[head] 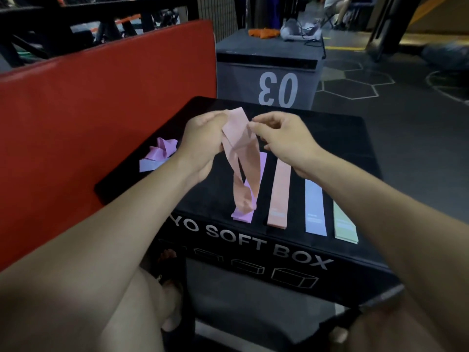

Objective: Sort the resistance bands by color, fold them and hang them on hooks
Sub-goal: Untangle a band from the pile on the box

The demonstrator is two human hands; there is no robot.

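Note:
A peach resistance band (241, 153) hangs twisted above the black soft box (335, 148). My left hand (203, 141) grips its upper left edge, and my right hand (281, 138) pinches its right edge. Flat on the box top lie a purple band (245, 215), a peach band (280, 194), a light blue band (314, 209) and a green band (345, 227), side by side near the front edge. A loose heap of purple and light blue bands (158, 154) sits at the box's left side.
A red padded mat (88, 110) stands upright against the box's left. A grey box marked 03 (269, 72) stands behind, with orange cloth (264, 33) on top. Dark gym floor (418, 148) lies to the right. A person sits far back.

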